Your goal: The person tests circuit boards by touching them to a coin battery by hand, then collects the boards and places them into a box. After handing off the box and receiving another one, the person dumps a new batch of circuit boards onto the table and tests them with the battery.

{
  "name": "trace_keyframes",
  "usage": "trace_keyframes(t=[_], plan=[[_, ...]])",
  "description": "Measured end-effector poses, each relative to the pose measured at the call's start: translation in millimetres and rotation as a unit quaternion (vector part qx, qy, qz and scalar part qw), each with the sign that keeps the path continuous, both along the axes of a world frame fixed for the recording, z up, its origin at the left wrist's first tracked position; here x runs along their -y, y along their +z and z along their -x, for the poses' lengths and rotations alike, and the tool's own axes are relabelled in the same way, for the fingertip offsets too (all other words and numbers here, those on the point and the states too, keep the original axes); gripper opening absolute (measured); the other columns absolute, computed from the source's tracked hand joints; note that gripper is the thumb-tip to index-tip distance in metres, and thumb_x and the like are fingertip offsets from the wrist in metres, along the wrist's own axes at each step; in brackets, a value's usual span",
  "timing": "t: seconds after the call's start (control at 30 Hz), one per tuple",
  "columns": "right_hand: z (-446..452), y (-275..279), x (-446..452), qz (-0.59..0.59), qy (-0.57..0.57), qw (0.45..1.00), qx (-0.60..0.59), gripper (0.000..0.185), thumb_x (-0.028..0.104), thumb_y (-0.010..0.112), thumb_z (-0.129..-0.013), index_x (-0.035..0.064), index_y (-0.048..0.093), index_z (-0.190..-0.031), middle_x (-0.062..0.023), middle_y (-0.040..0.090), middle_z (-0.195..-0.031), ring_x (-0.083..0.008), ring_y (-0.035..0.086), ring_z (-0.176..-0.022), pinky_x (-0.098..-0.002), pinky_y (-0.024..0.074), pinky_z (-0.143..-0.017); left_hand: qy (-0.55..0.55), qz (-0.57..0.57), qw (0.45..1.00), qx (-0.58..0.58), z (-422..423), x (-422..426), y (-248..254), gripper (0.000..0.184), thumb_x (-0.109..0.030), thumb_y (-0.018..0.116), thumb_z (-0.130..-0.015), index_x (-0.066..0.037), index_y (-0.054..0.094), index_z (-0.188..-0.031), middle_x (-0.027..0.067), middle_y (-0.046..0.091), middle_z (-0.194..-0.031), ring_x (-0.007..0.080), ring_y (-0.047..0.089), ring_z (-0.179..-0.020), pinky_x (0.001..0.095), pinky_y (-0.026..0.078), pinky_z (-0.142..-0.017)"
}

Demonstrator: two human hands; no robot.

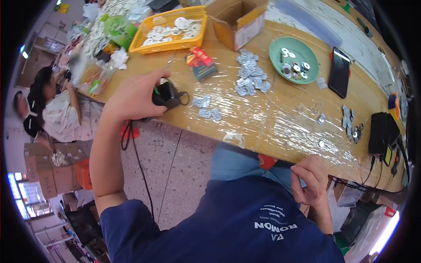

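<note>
My left hand is wrapped around a black box-shaped device at the table's near left edge, its fingers on top and its thumb low on the side. A black cord hangs below that hand to the floor. My right hand is curled closed near the front edge, in front of my body; whatever it holds, if anything, is hidden. Closest to it on the table is a small round metal piece. Several silvery flat pieces lie right of the black device, and a larger pile lies behind them.
A yellow basket of white parts, a cardboard box and a red-and-dark packet are toward the back. A green plate holds small parts beside a phone. A black box stands right. Another person sits at left.
</note>
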State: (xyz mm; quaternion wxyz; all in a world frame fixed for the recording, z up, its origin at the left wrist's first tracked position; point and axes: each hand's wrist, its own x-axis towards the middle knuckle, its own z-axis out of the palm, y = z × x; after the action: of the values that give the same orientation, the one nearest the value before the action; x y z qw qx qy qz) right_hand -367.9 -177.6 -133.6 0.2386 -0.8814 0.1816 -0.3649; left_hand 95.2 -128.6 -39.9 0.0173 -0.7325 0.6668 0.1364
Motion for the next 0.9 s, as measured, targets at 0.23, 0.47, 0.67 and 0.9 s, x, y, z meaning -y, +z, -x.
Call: trace_keyframes(t=[0.23, 0.47, 0.67, 0.9], plan=[[-2.8, 2.2, -4.5, 0.011, 0.017, 1.0, -0.002, 0.03, -0.011, 0.074, -0.071, 0.0, 0.069, -0.098, -0.0112, 0.064, -0.084, -0.0299, 0.062, -0.071, -0.0402, 0.0441, -0.065, 0.027, 0.024, 0.996, -0.078, -16.4, -4.5, 16.9, 0.082, -0.04, 0.089, -0.075, -0.007, 0.059, -0.144, 0.0142, 0.071, -0.113, 0.0282, 0.07, -0.104, 0.0377, 0.055, -0.094], [-30.5, 3.7, -17.3, -0.05, 0.091, 0.995, 0.009, 0.026, -0.005, 0.077, -0.076, 0.0007, 0.071, -0.101, -0.0116, 0.067, -0.084, -0.0304, 0.064, -0.072, -0.04, 0.0488, -0.067, 0.123, 0.03, 0.991, -0.043, 3.3, -13.2, 50.1, 0.089, -0.067, 0.078, -0.082, 0.001, 0.065, -0.137, 0.0249, 0.073, -0.12, 0.0352, 0.071, -0.112, 0.0411, 0.055, -0.097], [-152.2, -15.6, -53.0, -0.272, 0.327, 0.905, 0.002, 0.054, 0.015, 0.076, -0.097, -0.0031, 0.055, -0.144, -0.0192, 0.065, -0.12, -0.0283, 0.068, -0.101, -0.0374, 0.0579, -0.079, 0.132, 0.005, 0.99, 0.048, 28.5, -6.8, 43.9, 0.087, -0.068, 0.066, -0.088, 0.003, 0.064, -0.138, 0.0296, 0.072, -0.125, 0.0423, 0.07, -0.117, 0.0454, 0.054, -0.102], [-295.3, -32.3, -146.8, -0.555, 0.391, 0.733, 0.046, 0.054, 0.029, 0.071, -0.104, 0.0018, 0.052, -0.146, -0.0115, 0.067, -0.116, -0.0201, 0.066, -0.101, -0.0315, 0.0572, -0.075, 0.146, 0.123, 0.981, 0.038, 42.9, 1.2, 44.1, 0.08, -0.065, 0.068, -0.092, 0.0, 0.062, -0.138, 0.0298, 0.073, -0.117, 0.0413, 0.073, -0.11, 0.0462, 0.055, -0.097]])
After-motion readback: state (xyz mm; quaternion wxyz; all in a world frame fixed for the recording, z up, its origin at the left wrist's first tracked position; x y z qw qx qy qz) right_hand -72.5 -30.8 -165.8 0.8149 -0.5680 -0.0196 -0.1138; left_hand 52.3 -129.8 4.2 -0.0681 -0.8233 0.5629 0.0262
